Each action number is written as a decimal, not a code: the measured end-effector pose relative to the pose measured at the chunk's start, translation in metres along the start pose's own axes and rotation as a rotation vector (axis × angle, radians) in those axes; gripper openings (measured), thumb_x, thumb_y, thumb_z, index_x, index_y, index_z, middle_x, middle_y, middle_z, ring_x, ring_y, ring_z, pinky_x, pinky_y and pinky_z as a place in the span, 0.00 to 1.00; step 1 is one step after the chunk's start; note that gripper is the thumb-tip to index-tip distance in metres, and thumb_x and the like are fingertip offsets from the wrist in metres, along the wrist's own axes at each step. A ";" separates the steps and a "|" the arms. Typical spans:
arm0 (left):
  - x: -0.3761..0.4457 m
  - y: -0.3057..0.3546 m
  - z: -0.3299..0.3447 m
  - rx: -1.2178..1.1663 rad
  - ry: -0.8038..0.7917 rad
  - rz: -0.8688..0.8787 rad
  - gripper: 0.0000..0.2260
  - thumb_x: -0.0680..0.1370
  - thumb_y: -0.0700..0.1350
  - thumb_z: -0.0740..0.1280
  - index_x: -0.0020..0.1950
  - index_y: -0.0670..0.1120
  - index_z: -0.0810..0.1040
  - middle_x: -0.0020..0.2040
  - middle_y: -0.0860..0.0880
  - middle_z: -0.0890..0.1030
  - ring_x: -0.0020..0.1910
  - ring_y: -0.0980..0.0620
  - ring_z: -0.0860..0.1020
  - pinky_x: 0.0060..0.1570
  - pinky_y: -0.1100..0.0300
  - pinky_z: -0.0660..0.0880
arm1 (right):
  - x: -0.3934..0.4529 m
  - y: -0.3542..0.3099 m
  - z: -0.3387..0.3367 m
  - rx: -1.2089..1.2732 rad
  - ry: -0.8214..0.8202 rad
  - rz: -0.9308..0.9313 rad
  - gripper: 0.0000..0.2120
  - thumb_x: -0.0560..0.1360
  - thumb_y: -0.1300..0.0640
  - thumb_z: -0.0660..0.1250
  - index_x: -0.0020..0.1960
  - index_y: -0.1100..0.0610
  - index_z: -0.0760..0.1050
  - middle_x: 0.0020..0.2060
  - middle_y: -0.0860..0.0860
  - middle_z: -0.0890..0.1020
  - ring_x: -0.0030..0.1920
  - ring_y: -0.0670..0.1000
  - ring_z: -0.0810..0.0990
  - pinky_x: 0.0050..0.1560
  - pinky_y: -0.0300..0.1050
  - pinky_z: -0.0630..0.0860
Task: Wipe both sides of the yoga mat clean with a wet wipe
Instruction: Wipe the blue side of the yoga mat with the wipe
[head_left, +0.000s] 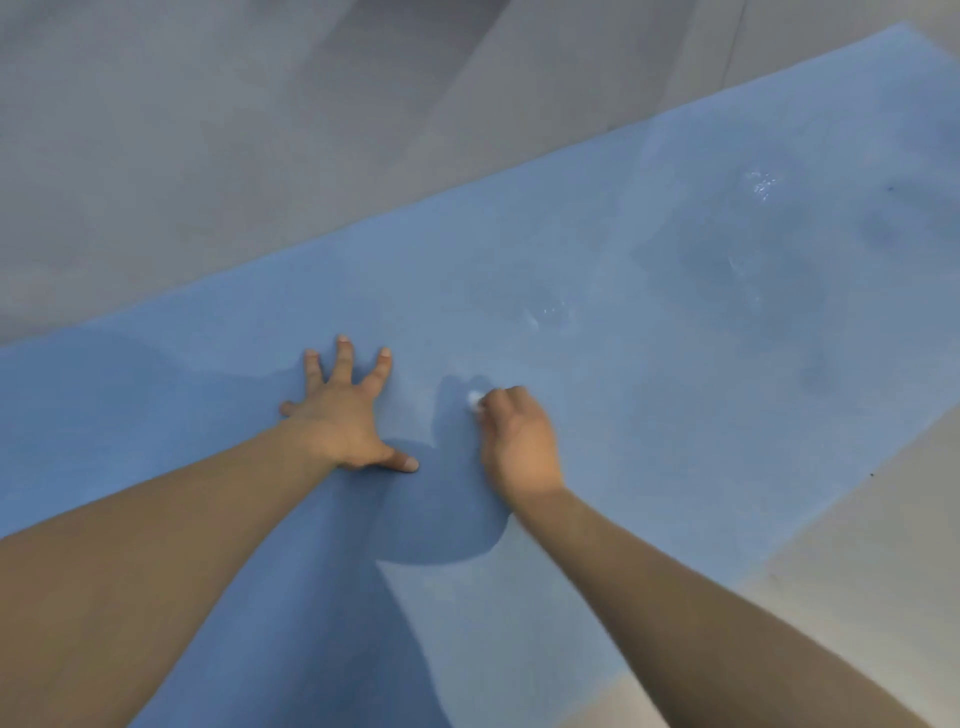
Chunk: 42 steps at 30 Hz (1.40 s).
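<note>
A blue yoga mat (649, 322) lies flat on the floor, running from lower left to upper right. Shiny wet patches show on its right half. My left hand (343, 415) presses flat on the mat with fingers spread. Just to its right, my right hand (519, 441) has curled fingers that grip a small bunched white wet wipe (474, 400). The wipe touches the mat, and only a bit of it shows past my fingertips.
Grey floor (208, 156) surrounds the mat at the top and left. More pale floor (883, 545) shows at the lower right. Shadows of my arms fall on the mat near the hands.
</note>
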<state>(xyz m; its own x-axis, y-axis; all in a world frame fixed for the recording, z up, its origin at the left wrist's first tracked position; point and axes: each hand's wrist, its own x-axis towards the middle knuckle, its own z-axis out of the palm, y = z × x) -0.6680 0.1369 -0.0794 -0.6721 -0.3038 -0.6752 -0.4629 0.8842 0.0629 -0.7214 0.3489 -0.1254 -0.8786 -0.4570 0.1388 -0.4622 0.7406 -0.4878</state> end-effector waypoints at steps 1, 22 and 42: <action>0.002 -0.002 -0.004 0.007 -0.005 0.009 0.64 0.58 0.74 0.75 0.78 0.65 0.33 0.78 0.51 0.27 0.78 0.36 0.33 0.72 0.30 0.59 | -0.007 -0.016 0.009 0.012 -0.058 -0.084 0.02 0.73 0.61 0.65 0.43 0.59 0.76 0.37 0.57 0.76 0.35 0.60 0.75 0.35 0.50 0.73; 0.026 -0.026 -0.001 0.016 -0.065 0.092 0.57 0.65 0.69 0.75 0.76 0.70 0.32 0.77 0.53 0.26 0.75 0.27 0.31 0.72 0.30 0.58 | 0.052 -0.013 0.023 0.033 0.047 0.063 0.04 0.73 0.63 0.64 0.45 0.60 0.77 0.39 0.60 0.77 0.36 0.62 0.77 0.35 0.50 0.72; 0.007 -0.013 -0.015 -0.049 -0.098 0.018 0.61 0.65 0.64 0.78 0.79 0.62 0.32 0.77 0.61 0.26 0.77 0.34 0.31 0.65 0.23 0.62 | 0.102 0.020 0.011 0.019 0.099 0.342 0.10 0.77 0.58 0.60 0.49 0.61 0.78 0.45 0.61 0.78 0.44 0.64 0.78 0.46 0.55 0.75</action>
<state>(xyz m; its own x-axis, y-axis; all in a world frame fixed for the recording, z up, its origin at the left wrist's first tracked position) -0.6755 0.1179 -0.0735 -0.6219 -0.2500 -0.7421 -0.4805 0.8701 0.1095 -0.8191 0.3114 -0.1299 -0.9900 -0.1329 0.0472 -0.1374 0.8328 -0.5363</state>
